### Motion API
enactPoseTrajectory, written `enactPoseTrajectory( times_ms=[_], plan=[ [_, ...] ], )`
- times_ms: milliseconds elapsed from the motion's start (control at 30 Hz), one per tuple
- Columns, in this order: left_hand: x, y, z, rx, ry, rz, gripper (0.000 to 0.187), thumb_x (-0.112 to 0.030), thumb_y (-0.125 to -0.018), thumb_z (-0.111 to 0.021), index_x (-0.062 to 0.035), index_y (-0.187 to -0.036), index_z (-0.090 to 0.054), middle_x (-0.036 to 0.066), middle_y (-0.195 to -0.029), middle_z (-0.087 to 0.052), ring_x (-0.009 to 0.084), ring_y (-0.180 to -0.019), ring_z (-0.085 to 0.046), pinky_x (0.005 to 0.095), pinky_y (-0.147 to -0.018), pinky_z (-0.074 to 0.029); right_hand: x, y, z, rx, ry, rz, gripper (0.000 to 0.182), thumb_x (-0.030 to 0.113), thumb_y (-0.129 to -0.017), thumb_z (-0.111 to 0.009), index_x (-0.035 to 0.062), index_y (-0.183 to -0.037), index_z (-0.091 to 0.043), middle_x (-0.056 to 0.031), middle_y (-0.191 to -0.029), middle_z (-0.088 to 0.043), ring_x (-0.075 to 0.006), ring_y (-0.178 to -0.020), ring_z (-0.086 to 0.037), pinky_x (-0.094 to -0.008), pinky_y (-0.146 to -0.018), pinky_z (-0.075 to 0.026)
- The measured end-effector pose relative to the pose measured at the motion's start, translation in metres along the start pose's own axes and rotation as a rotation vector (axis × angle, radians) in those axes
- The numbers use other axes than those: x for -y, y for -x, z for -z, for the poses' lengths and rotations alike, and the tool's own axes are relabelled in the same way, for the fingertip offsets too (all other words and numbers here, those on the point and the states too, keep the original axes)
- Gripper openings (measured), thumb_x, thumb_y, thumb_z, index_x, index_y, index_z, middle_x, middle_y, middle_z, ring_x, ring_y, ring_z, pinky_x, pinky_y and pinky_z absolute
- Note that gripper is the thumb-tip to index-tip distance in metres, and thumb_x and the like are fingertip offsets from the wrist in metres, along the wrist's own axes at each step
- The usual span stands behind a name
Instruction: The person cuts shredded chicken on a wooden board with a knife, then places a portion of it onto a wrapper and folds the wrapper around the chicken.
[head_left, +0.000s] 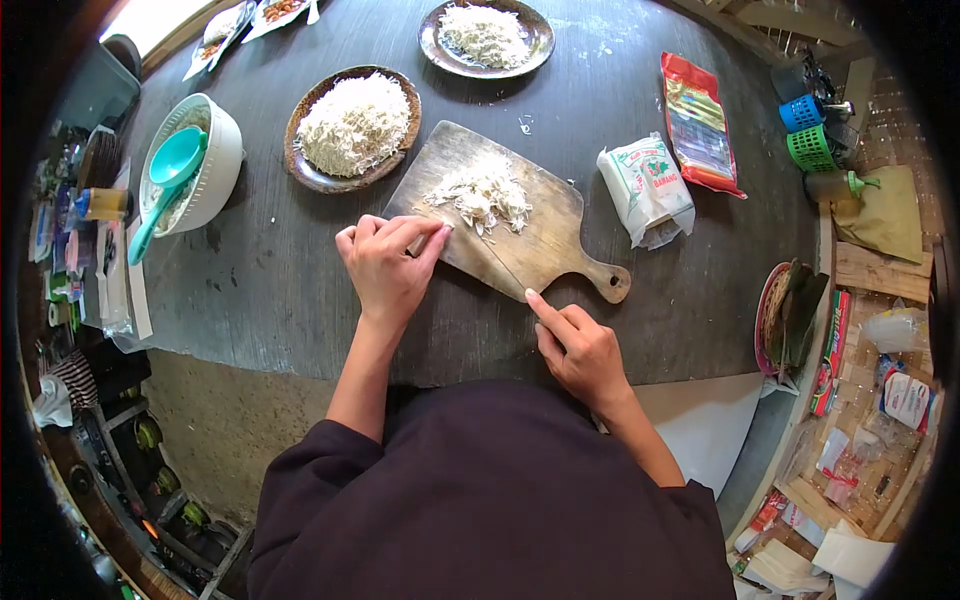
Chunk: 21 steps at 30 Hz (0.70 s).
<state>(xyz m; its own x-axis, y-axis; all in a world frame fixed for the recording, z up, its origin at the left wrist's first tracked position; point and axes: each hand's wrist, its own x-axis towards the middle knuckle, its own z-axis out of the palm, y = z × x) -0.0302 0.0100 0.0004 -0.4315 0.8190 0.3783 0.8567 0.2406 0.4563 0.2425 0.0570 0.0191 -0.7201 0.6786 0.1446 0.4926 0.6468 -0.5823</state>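
A wooden cutting board (pixel 545 215) with a handle lies at a slant on the dark table. On it sits a loose pile of pale, thinly cut shreds (pixel 485 195). My left hand (pixel 385 260) is at the board's left edge, thumb and fingers pinched together around a small pale piece that I cannot identify. My right hand (pixel 580 355) is closed around a knife at the board's near edge, its index finger stretched forward. The knife's thin blade (pixel 503 268) reaches over the board toward the pile; its handle is hidden in my fist.
Beyond the board stand a brown plate heaped with pale shreds (pixel 295 160) and a second such plate (pixel 432 55). A white basin (pixel 225 165) with a turquoise ladle (pixel 178 158) is at left. On the right lie a white-green packet (pixel 645 180) and a red packet (pixel 698 120).
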Motion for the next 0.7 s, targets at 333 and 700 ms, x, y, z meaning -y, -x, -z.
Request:
enactPoseTrajectory(
  times_ms=[333,700],
  plan=[
    [-0.002,-0.001,0.001,0.000,-0.031,0.015,0.008,-0.025,-0.084,-0.085,-0.0229,-0.092,-0.084,-0.012,-0.095,-0.079,0.0126,-0.086,-0.059,0.0357,-0.090,-0.035,0.007,-0.008,-0.006,0.023,0.013,0.043,0.054,0.011,-0.093,-0.075,0.0220,-0.145,-0.068,-0.0054,-0.077,-0.057,-0.0236,-0.054,-0.061,-0.0395,-0.053,-0.055],
    [0.000,-0.002,-0.001,0.025,-0.022,0.025,0.008,-0.026,-0.085,-0.085,-0.0219,-0.092,-0.084,-0.011,-0.095,-0.079,0.0130,-0.088,-0.059,0.0365,-0.091,-0.034,0.008,-0.027,-0.012,0.073,-0.004,0.035,0.052,0.012,-0.095,-0.073,0.0208,-0.146,-0.066,-0.0088,-0.078,-0.058,-0.0280,-0.056,-0.064,-0.0417,-0.054,-0.056]
  ],
)
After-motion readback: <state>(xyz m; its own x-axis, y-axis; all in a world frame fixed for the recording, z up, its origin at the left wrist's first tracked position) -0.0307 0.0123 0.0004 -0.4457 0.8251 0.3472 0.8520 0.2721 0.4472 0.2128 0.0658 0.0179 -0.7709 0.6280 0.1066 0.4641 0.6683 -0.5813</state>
